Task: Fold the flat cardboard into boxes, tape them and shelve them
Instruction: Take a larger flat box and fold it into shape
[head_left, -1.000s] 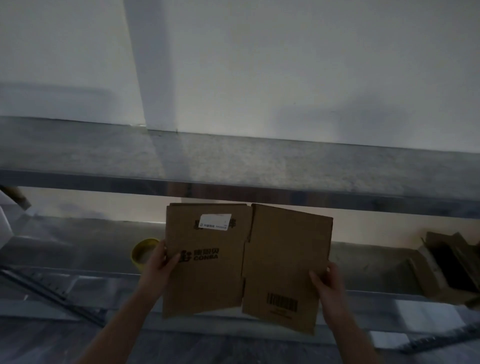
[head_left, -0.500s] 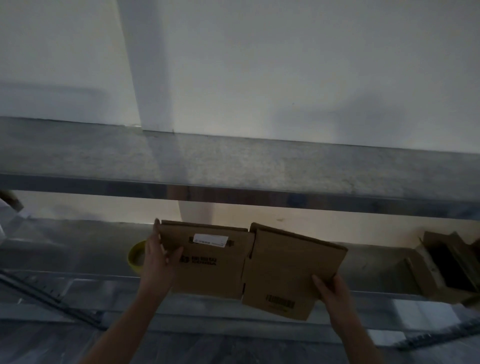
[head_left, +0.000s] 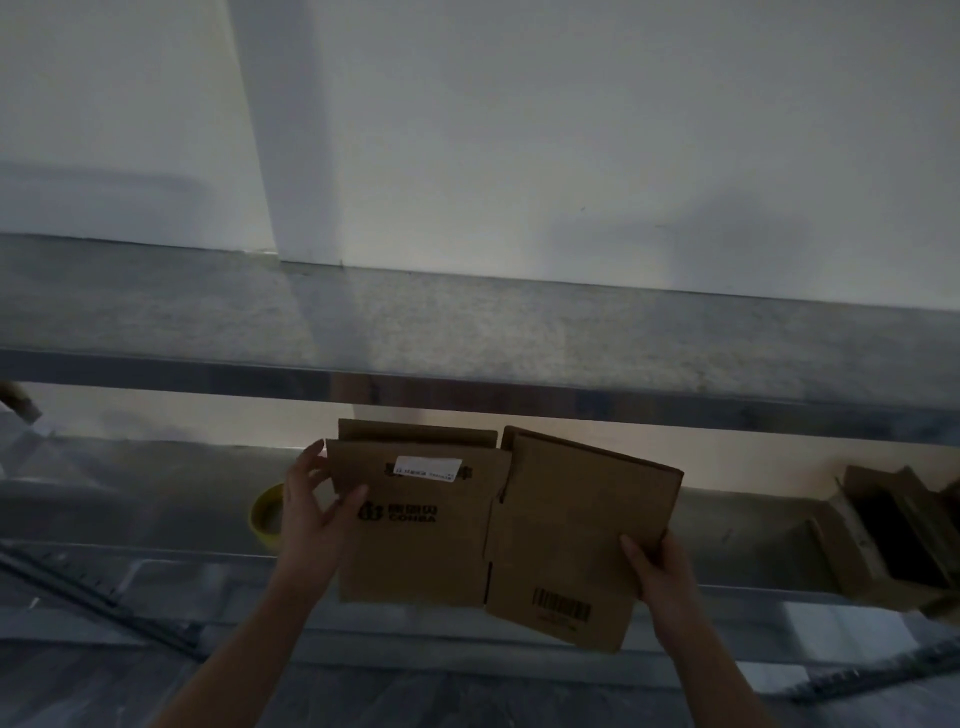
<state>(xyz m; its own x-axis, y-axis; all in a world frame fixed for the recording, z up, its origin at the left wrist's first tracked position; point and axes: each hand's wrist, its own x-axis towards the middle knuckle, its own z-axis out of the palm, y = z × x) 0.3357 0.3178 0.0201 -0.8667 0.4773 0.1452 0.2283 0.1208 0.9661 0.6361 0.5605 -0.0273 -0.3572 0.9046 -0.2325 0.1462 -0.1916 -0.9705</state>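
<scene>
I hold a flattened brown cardboard box (head_left: 566, 525) in front of the lower shelf, its panels partly spread. It carries a white label, a black logo and a barcode. My left hand (head_left: 311, 512) grips its upper left edge, thumb on the printed face and fingers on the top flap. My right hand (head_left: 657, 574) pinches the lower right edge, thumb on the front. A yellow tape roll (head_left: 264, 514) lies on the lower shelf (head_left: 156, 499), partly hidden behind my left hand.
A metal upper shelf (head_left: 519, 338) runs across the view above the cardboard, against a white wall. At the right of the lower shelf stands an opened cardboard box (head_left: 893, 540). The floor below is dim.
The cardboard tipped away and down, then came back up towards me. My left hand slid up its left edge to the top corner. My right hand stayed on the lower right edge.
</scene>
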